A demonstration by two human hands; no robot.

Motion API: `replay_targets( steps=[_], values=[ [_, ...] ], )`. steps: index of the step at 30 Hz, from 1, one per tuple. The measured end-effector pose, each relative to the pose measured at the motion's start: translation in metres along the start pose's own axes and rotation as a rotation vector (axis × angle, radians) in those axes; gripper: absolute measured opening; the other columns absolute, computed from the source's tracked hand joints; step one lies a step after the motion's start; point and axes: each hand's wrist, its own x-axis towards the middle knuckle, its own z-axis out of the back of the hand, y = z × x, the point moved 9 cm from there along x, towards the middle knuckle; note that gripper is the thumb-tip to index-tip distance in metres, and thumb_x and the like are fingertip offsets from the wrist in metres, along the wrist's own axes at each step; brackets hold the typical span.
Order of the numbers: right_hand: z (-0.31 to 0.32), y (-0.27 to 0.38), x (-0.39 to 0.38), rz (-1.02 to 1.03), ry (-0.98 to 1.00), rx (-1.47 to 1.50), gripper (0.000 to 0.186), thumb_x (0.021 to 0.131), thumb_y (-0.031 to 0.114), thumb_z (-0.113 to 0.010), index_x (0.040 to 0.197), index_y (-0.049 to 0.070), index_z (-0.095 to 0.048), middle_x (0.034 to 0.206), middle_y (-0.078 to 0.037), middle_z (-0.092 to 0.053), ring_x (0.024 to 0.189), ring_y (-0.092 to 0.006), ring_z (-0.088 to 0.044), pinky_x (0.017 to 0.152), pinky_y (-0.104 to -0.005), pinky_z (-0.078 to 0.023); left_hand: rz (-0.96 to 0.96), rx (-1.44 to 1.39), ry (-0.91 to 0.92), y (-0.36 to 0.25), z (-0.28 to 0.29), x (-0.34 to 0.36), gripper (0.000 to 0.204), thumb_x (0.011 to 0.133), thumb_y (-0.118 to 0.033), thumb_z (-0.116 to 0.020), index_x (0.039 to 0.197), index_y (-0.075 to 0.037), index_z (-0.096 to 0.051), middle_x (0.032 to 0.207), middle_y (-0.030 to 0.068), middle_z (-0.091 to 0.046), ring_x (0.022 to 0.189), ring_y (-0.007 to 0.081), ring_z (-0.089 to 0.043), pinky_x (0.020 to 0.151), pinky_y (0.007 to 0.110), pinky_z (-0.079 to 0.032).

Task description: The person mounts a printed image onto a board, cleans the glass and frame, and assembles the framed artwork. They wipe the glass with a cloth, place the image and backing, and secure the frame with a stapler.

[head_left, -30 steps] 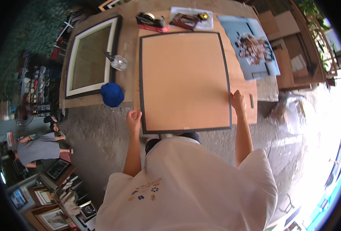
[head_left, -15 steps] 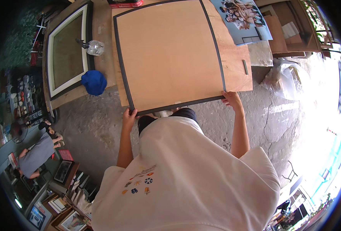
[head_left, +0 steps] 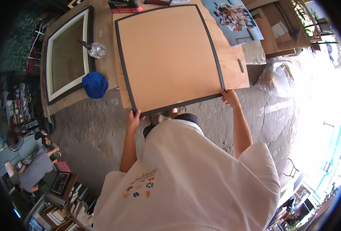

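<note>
A large rectangular picture frame (head_left: 178,104) with thin black edges lies on the worktable, surrounding a tan flat panel (head_left: 170,57). Its near edge reaches past the plywood sheet (head_left: 237,79) underneath, toward my body. My left hand (head_left: 134,120) grips the near left corner, thumb on the edge and other fingers partly hidden. At the near right corner, my right hand (head_left: 230,98) has closed around the frame in the same manner.
Left of the frame are a white-and-black frame (head_left: 68,86), a clear spray bottle (head_left: 97,50) and a blue cap (head_left: 95,84). A group photo print (head_left: 234,19) and a short grey strip (head_left: 241,66) lie at right. A plastic bag (head_left: 276,79) rests on the floor. Another person (head_left: 35,169) is at far left.
The view has shifted slightly, showing a little more of the table's far side. Both hands stay at the frame's near corners, and the left fingers show more around the corner.
</note>
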Motion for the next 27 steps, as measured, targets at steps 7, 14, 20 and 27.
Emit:
replay_targets(
  steps=[7,14,20,27],
  values=[
    [0.082,0.14,0.009,0.538,-0.541,-0.37,0.053,0.088,0.05,-0.067,0.109,0.001,-0.063,0.104,-0.02,-0.067,0.102,-0.0382,-0.063,0.086,-0.0472,-0.05,0.008,-0.127,-0.011,-0.002,-0.004,-0.01,0.025,0.099,-0.021,-0.059,0.108,0.002,-0.053,0.095,0.0076,-0.061,0.074,0.0144,-0.065,0.065,0.028,-0.06],
    [0.121,0.362,0.112,0.829,-0.526,-0.484,0.073,0.087,0.057,-0.064,0.137,0.005,-0.05,0.145,-0.012,-0.049,0.135,-0.0328,-0.042,0.109,-0.049,-0.035,0.013,-0.148,-0.12,-0.001,0.001,-0.018,0.029,0.099,-0.025,-0.059,0.112,0.001,-0.054,0.101,0.0075,-0.063,0.082,0.0155,-0.066,0.069,0.03,-0.059],
    [0.104,0.437,0.225,0.922,-0.534,-0.628,0.096,0.08,0.072,-0.061,0.149,0.009,-0.037,0.157,-0.011,-0.034,0.147,-0.0319,-0.026,0.119,-0.053,-0.021,0.185,-0.08,-0.323,-0.008,0.0,-0.04,0.034,0.099,-0.028,-0.06,0.113,0.002,-0.053,0.104,0.01,-0.063,0.09,0.0182,-0.065,0.075,0.033,-0.06],
    [0.095,0.44,0.244,0.919,-0.413,-0.731,0.114,0.067,0.075,-0.068,0.15,0.004,-0.034,0.156,-0.015,-0.035,0.147,-0.0308,-0.026,0.119,-0.056,-0.019,0.205,-0.027,-0.346,-0.006,-0.001,-0.039,0.036,0.1,-0.028,-0.058,0.117,0.003,-0.052,0.108,0.0114,-0.063,0.097,0.0198,-0.065,0.083,0.035,-0.058]
  ],
)
